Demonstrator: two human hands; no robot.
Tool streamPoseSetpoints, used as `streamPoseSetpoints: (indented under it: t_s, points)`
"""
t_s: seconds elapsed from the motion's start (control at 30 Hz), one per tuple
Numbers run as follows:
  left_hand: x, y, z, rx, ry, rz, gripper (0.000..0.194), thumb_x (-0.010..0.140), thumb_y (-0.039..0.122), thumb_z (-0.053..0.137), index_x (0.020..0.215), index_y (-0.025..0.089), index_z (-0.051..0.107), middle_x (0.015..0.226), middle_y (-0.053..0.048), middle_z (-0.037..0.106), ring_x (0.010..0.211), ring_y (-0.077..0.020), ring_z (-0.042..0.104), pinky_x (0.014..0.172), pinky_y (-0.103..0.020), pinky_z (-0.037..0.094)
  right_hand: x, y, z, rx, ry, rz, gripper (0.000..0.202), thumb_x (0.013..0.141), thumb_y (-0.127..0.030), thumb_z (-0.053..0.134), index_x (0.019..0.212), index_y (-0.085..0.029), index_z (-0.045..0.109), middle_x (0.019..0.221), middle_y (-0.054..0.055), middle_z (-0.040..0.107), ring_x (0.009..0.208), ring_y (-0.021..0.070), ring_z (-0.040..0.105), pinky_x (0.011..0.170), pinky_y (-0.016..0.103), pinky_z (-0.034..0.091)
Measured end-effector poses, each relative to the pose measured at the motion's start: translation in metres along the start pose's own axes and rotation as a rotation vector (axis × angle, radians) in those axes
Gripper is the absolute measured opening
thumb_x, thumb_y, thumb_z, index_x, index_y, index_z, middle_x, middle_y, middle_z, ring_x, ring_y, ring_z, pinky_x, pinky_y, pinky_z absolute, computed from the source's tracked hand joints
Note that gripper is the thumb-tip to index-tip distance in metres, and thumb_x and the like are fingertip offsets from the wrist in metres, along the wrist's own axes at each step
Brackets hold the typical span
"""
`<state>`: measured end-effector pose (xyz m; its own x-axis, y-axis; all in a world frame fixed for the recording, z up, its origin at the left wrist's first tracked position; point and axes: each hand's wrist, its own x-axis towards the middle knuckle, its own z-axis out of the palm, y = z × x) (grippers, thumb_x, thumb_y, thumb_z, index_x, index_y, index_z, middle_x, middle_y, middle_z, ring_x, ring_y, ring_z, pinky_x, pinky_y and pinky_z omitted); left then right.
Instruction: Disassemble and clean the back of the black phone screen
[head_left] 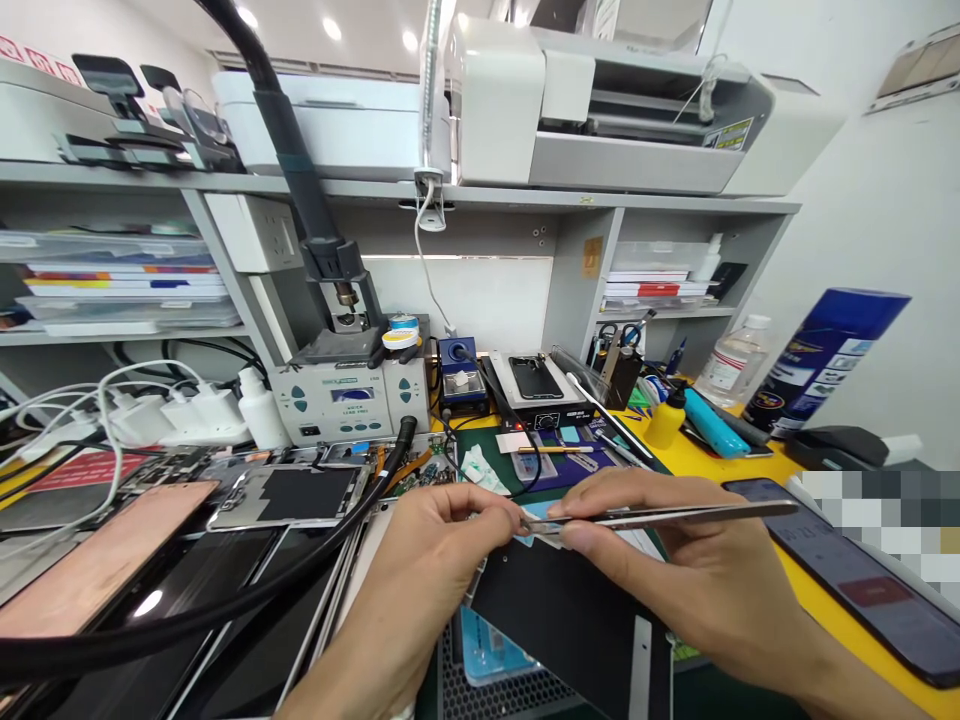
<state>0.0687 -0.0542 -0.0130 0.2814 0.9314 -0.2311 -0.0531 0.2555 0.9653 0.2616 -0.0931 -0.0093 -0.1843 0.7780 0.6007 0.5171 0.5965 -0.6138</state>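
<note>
My right hand (679,560) is closed around a pair of metal tweezers (697,513), held nearly level with the tips pointing left. Those tips meet the fingertips of my left hand (442,560), which pinches something small that I cannot make out. Just below both hands, a flat black phone screen panel (562,620) lies tilted, with a silver strip near its lower right. Its upper edge is partly hidden behind my fingers. Under the panel's left side, a light-blue tray (487,650) shows in part.
A soldering station (352,405) stands behind on the left, its thick black cable (300,575) crossing over several phone screens. Behind my hands sits a heating plate (544,400) with a phone frame. On the right are a phone (847,575), a yellow bottle (666,420) and a blue spray can (825,360).
</note>
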Motion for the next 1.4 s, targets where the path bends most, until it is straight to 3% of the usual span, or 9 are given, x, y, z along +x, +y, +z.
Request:
streamPoseSetpoints:
  t_s: [0.83,1.4]
  points:
    - [0.0026,-0.0033,-0.0047,-0.007,-0.016,-0.010,0.015,0.073,0.027,0.069,0.066,0.014,0.071,0.071,-0.002,0.066,0.070,-0.0146,0.052,0.065,-0.026,0.036,0.0013,-0.0010,0.0064,0.073,-0.035,0.094,0.011,0.087,-0.020,0.072,0.093,-0.029,0.075,0.091,-0.005,0.080,0.085,0.0137,0.074,0.079,0.020,0.058]
    - [0.0017,-0.0013,-0.0026,0.014,-0.009,0.002,0.015,0.073,0.027,0.067,0.064,0.015,0.070,0.070,-0.002,0.064,0.072,-0.0164,0.050,0.069,-0.029,0.035,0.0000,0.0011,0.0075,0.072,-0.009,0.034,0.016,0.086,-0.015,0.072,0.095,-0.028,0.074,0.092,-0.003,0.080,0.085,0.0156,0.074,0.080,0.023,0.058]
